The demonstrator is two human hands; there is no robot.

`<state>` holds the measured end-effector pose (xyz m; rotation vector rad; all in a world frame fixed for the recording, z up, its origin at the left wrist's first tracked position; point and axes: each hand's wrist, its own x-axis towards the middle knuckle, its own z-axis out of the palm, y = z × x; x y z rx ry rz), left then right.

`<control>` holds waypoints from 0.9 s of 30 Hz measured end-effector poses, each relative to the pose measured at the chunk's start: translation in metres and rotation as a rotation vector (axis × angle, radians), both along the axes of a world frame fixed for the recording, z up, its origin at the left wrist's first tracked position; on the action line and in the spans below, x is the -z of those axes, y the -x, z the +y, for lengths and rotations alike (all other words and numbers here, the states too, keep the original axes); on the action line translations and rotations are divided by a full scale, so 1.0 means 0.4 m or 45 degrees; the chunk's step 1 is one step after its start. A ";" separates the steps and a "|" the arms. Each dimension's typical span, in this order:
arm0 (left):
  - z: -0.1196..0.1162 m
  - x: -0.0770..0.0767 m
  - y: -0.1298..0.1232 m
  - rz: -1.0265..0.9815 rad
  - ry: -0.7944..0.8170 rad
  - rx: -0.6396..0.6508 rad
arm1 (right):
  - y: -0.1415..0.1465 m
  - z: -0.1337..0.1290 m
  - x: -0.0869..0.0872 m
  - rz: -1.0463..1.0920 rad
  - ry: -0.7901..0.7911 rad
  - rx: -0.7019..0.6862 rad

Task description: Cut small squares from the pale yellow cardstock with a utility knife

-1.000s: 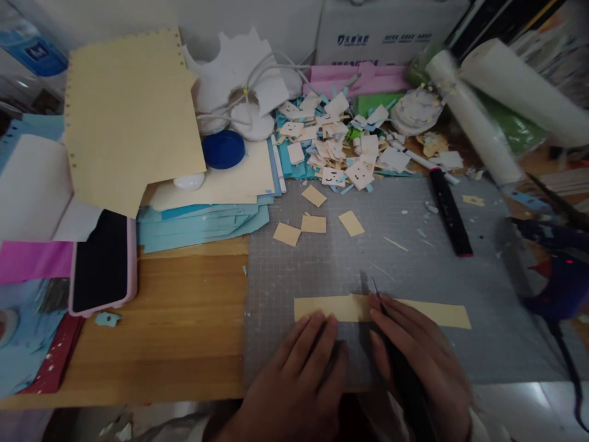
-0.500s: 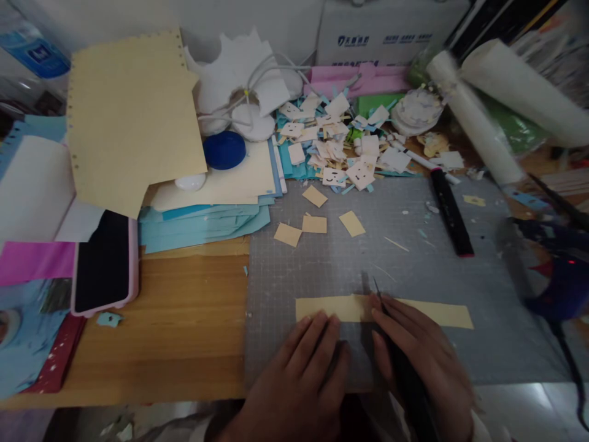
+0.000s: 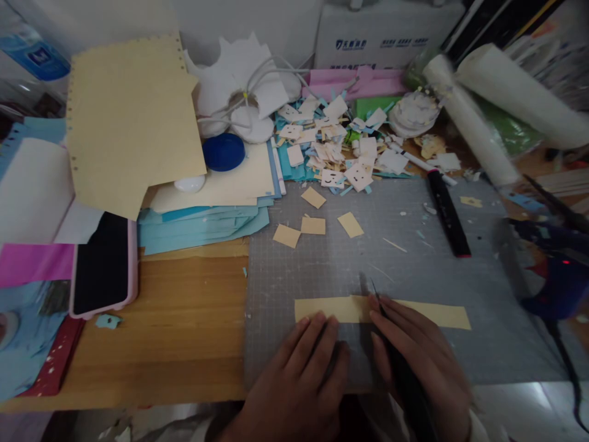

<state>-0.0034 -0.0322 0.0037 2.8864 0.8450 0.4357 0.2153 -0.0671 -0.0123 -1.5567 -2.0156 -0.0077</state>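
Observation:
A pale yellow paper strip (image 3: pixel 442 315) lies across the grey cutting mat (image 3: pixel 276 276) near its front edge. My left hand (image 3: pixel 304 368) rests flat, fingertips pressing the strip's lower edge left of its middle. My right hand (image 3: pixel 423 350) grips a black craft knife (image 3: pixel 405 374), its thin blade pointing up and away past the strip. Fingers of that hand cover part of the strip. Beyond the hands, several small yellow paper rectangles (image 3: pixel 313 226) lie loose on the mat.
A black marker (image 3: pixel 448 215) lies on the mat's right side, with a blue glue gun (image 3: pixel 554 276) beyond it. Paper cutouts with drawn faces (image 3: pixel 331 147) are piled at the back. At left are a phone (image 3: pixel 103 264) and stacked coloured paper (image 3: pixel 202 227).
The whole view has shifted very slightly. Both hands, the knife and the strip keep the same places relative to one another.

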 end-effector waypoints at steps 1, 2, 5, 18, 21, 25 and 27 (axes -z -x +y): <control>0.000 0.000 0.000 -0.002 -0.006 0.002 | 0.000 0.000 0.000 0.004 0.002 0.002; 0.000 0.000 0.001 -0.001 -0.009 0.003 | -0.001 0.000 0.000 0.007 0.003 0.006; 0.000 -0.001 0.001 0.000 -0.012 -0.001 | -0.002 0.001 -0.003 0.003 -0.011 0.001; 0.000 0.000 -0.001 -0.028 -0.018 0.000 | 0.003 0.004 -0.003 0.017 -0.049 0.007; -0.001 0.000 -0.001 -0.025 -0.017 -0.001 | 0.003 0.005 -0.004 0.008 -0.046 -0.019; -0.001 0.002 0.001 -0.028 -0.017 0.001 | 0.003 0.006 -0.006 0.017 -0.048 -0.024; 0.000 0.001 0.001 -0.029 -0.015 0.003 | 0.003 0.005 -0.006 0.025 -0.045 -0.028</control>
